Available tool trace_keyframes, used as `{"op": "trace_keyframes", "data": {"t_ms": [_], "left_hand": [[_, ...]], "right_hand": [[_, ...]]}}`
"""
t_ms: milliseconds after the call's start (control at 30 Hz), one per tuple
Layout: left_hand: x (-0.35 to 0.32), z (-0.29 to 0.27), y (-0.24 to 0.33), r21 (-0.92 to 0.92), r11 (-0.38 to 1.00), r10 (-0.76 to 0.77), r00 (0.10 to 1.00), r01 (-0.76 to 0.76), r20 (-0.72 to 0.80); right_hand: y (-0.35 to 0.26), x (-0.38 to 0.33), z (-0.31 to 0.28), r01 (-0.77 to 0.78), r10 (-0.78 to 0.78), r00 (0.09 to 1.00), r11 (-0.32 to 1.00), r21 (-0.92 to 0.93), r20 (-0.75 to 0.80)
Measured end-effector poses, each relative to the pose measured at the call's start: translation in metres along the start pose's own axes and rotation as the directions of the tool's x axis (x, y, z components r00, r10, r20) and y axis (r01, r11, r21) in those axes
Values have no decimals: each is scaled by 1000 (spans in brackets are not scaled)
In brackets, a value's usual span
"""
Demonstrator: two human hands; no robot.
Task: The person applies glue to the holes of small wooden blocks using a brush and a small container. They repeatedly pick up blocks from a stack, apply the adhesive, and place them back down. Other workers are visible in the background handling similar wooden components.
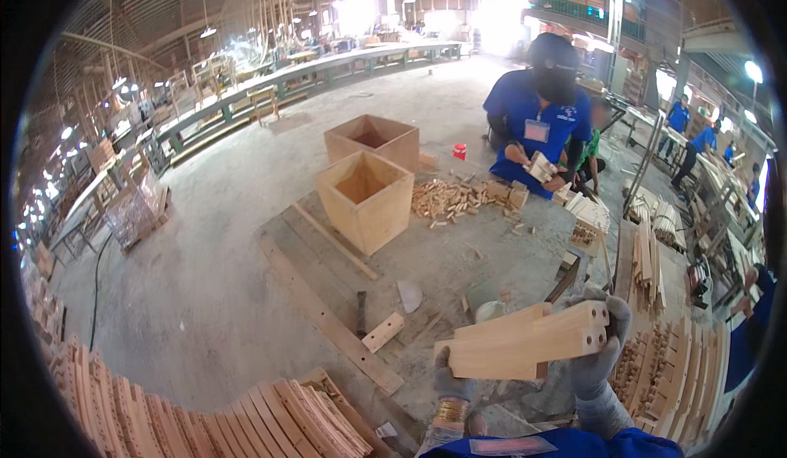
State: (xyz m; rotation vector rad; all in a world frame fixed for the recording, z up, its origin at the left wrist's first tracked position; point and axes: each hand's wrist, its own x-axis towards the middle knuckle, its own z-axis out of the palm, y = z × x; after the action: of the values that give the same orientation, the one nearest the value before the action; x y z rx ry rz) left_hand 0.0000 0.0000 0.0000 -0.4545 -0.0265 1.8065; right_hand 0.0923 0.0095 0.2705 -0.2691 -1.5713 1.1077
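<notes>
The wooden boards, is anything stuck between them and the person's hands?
Nothing visible is. The left hand in a grey glove grips the near end of the wooden boards and the right hand wraps around the far end. Both gloves press straight on the wood.

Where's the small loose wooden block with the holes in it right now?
In the head view, the block lies on the floor left of the wooden bars held in both hands, beside a long plank.
</notes>
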Motion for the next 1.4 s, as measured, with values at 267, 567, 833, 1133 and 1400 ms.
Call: {"op": "trace_keyframes", "data": {"t_ms": [267,567,833,1133,1400], "left_hand": [[-16,-45,172,588,-698,136,732,-408,668],[39,105,114,697,-546,-73,856,-464,512],[29,235,85,482,-643,-243,756,-595,608],[177,441,-16,238,-848,-306,803,-474,511],[242,473,-33,-126,-989,-130,876,-81,464]], "right_hand": [[117,-33,104,-129,101,985,972,-196,-143],[88,-13,74,-31,0,993,964,-265,-118],[39,-24,2,-53,34,986,992,-112,-165],[-28,-47,-111,-17,-173,899,904,-427,-403],[-51,-60,-135,-87,-233,823,850,-520,-519]]}}
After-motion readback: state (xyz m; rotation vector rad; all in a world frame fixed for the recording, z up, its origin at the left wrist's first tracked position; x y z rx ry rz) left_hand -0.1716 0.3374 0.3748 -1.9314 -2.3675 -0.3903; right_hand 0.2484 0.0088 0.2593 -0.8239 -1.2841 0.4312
